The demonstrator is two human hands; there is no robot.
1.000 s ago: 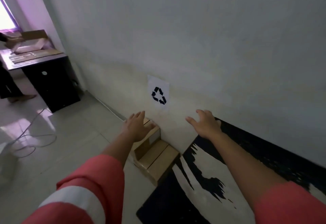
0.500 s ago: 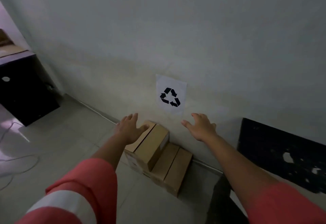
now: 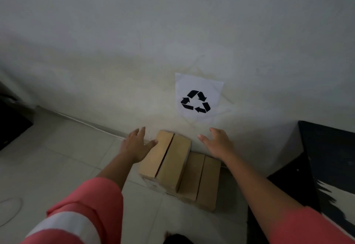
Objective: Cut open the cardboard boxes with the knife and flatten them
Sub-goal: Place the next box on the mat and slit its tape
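Two brown cardboard boxes stand on the floor against the wall. The taller box (image 3: 166, 157) is on the left, and the lower box (image 3: 200, 178) sits right beside it. My left hand (image 3: 135, 144) is spread open at the taller box's left edge, thumb touching its top. My right hand (image 3: 218, 142) hovers open above and to the right of the boxes, holding nothing. No knife is in view.
A white sheet with a black recycling symbol (image 3: 197, 97) is stuck to the wall above the boxes. A black-and-white panel (image 3: 326, 166) leans at the right. A dark cabinet (image 3: 11, 126) stands at the far left. A thin cable (image 3: 11, 211) lies on the tiled floor.
The view has swung right and down, bringing both boxes fully into sight. Both hands have lowered toward the boxes, the left now at the taller box's edge.
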